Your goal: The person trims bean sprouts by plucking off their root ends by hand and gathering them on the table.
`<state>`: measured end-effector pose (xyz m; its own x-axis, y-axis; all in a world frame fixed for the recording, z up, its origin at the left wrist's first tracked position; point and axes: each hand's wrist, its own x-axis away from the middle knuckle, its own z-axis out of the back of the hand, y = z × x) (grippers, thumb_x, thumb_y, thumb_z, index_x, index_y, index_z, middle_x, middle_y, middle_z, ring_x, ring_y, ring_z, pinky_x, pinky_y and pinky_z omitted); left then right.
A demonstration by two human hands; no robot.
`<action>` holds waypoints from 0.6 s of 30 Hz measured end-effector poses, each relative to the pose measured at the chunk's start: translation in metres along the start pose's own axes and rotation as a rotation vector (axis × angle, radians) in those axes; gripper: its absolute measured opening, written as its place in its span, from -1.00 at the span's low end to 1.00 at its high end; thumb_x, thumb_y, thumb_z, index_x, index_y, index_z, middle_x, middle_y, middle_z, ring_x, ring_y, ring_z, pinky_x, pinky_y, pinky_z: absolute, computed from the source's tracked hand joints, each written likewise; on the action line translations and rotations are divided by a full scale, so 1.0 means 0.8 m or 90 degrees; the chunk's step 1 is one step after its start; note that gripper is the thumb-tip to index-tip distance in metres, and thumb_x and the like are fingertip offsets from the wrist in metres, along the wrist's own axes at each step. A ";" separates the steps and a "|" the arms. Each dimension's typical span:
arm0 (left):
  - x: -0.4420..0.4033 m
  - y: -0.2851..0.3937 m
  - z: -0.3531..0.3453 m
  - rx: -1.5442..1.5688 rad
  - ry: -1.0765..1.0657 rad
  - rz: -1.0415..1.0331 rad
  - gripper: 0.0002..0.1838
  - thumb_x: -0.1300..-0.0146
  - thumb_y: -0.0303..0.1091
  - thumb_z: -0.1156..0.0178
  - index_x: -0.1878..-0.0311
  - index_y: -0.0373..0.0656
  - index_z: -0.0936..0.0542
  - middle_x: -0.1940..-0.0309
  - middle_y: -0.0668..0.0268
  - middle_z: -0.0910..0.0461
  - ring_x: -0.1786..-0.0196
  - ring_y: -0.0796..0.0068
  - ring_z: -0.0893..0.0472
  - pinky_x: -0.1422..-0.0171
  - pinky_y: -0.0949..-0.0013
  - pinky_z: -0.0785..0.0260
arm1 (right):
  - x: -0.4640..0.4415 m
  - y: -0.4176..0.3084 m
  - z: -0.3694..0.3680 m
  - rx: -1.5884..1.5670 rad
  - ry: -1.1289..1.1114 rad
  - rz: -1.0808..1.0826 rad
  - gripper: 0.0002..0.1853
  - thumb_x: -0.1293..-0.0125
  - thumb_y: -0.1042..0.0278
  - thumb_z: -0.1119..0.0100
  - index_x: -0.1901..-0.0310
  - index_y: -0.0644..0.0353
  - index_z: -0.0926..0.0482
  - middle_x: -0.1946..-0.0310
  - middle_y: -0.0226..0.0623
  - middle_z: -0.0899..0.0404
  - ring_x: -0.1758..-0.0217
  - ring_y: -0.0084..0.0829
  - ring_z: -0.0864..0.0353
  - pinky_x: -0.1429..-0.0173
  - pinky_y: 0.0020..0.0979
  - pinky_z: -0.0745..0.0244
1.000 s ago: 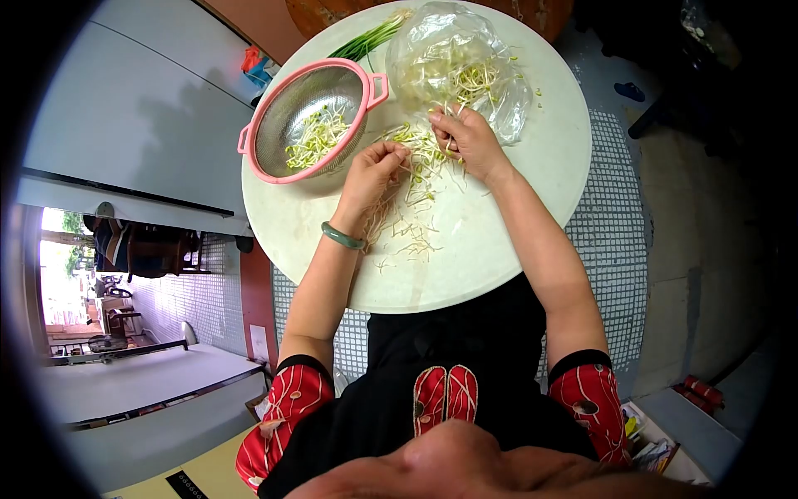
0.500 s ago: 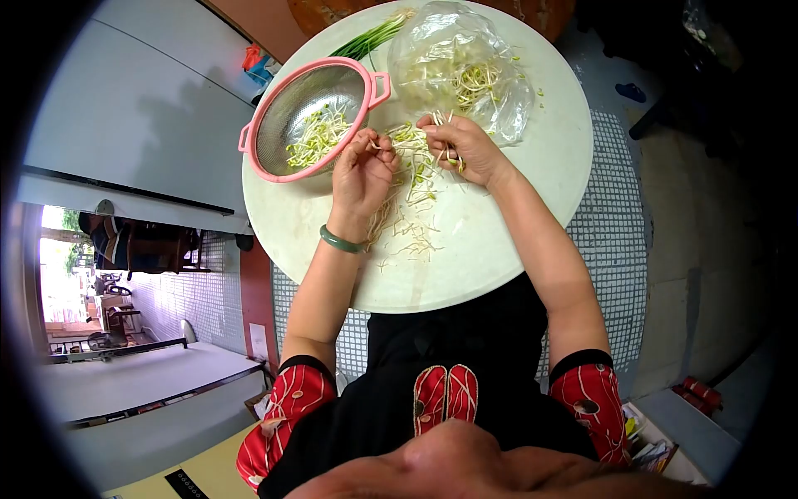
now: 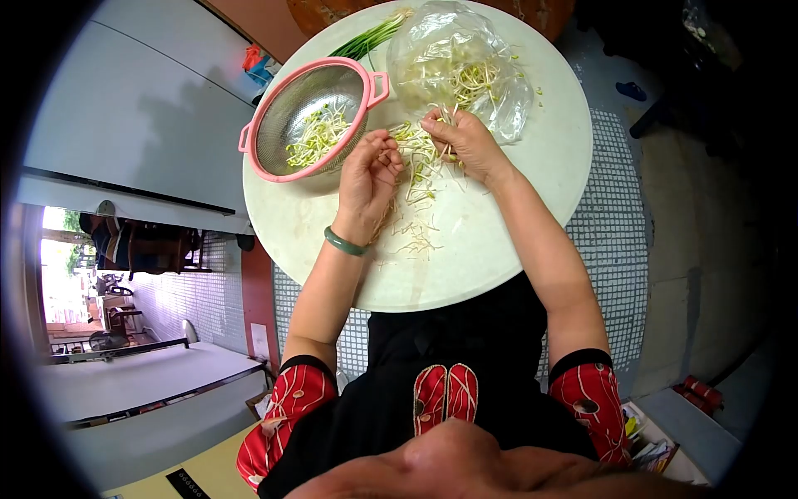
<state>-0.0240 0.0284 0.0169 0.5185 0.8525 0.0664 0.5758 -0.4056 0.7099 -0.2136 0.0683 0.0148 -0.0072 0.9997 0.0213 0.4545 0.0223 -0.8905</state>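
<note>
Two bare hands work over the table (image 3: 482,258), both near frame center. Right hand (image 3: 470,148): fingers clamped on a few sprouts (image 3: 449,152), ends poking out past the thumb and below the fingers. Left hand (image 3: 370,179): fingers curled, tips close together beside the pile; cannot tell if anything is pinched in them. Green bangle (image 3: 344,242) on the left wrist.

Between the hands, center: loose pile (image 3: 422,166) of sprouts, yellow-green heads and white stems tangled. Just below it, thin root bits (image 3: 416,241) scattered on the table, part of them hidden by the left hand and wrist.

Upper left of center: pink-rimmed colander (image 3: 278,116), tilted, with a heap (image 3: 317,137) of sprouts low in it and much bare mesh above. Upper center-right: clear bag (image 3: 428,62) with more sprouts (image 3: 475,81) inside, near the right hand. Top center, behind the colander: bunch of green stalks (image 3: 370,37), apart from the sprouts.

Progress, as judged: partway. Colander heap looks done, roots probably off, going by the bits on the table. Left over: the sprouts in the right hand, the pile and the bag's contents. Green stalks look untouched.
</note>
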 end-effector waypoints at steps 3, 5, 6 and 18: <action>0.008 0.002 -0.020 -0.183 0.020 0.038 -0.79 -0.35 -0.43 -0.13 0.02 -0.32 -0.53 0.35 0.38 -0.55 0.41 0.63 -0.51 0.31 0.59 -0.38 | -0.001 0.002 0.002 -0.002 -0.020 0.002 -0.79 -0.31 0.18 -0.26 0.18 0.08 -0.50 0.63 -0.63 -0.29 0.64 -0.78 -0.16 0.59 -0.63 -0.06; 0.007 -0.002 -0.009 -0.231 -0.019 0.029 -0.80 -0.36 -0.40 -0.14 0.05 -0.31 -0.55 0.35 0.38 -0.56 0.36 0.63 -0.52 0.27 0.58 -0.41 | -0.002 0.003 0.004 0.000 -0.024 0.002 -0.78 -0.31 0.16 -0.26 0.19 0.08 -0.50 0.63 -0.64 -0.29 0.64 -0.78 -0.16 0.59 -0.64 -0.06; 0.007 -0.003 -0.006 -0.255 -0.038 0.025 -0.80 -0.37 -0.38 -0.14 0.06 -0.31 -0.56 0.35 0.38 -0.57 0.33 0.63 -0.53 0.25 0.57 -0.43 | -0.002 0.003 0.004 0.003 -0.020 0.000 -0.78 -0.31 0.15 -0.26 0.19 0.08 -0.51 0.63 -0.64 -0.29 0.64 -0.78 -0.16 0.58 -0.64 -0.06; 0.009 -0.018 -0.001 -0.416 -0.049 -0.017 -0.90 -0.36 -0.47 -0.06 0.22 -0.28 -0.55 0.46 0.39 -0.49 0.46 0.63 -0.40 0.35 0.55 -0.24 | 0.000 0.010 -0.002 0.070 -0.045 0.029 -0.67 -0.30 -0.01 -0.26 0.23 0.12 -0.55 0.61 -0.63 -0.35 0.59 -0.77 -0.22 0.54 -0.64 -0.12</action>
<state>-0.0295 0.0404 0.0077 0.5671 0.8236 0.0092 0.0990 -0.0792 0.9919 -0.2082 0.0686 0.0084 -0.0532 0.9974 -0.0494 0.3550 -0.0273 -0.9345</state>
